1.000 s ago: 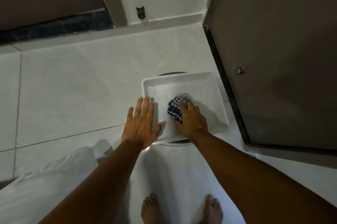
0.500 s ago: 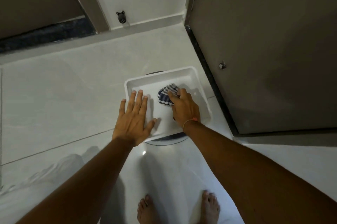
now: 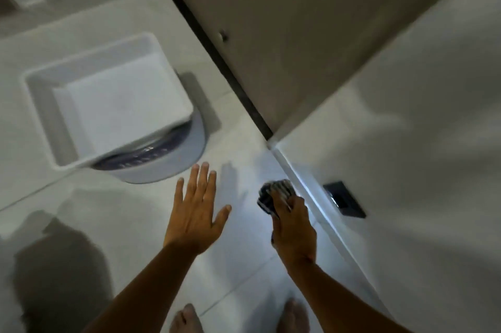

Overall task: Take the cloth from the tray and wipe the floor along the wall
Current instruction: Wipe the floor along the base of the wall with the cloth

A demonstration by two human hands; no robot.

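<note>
The white tray stands at the left on a round white stand, with nothing inside it. My right hand is shut on the blue-and-white striped cloth, holding it low over the pale floor tiles right beside the white skirting of the wall. I cannot tell whether the cloth touches the floor. My left hand hovers open with spread fingers, between the tray and the cloth, holding nothing.
A brown door with a dark bottom edge meets the wall at the corner just beyond the cloth. A dark square fitting sits low on the wall. My bare feet are at the bottom edge. A round white stand sticks out under the tray.
My right hand lifted the cloth out of the tray and carried it right, down to the floor by the wall. My left hand left the tray rim. The view swung right.
</note>
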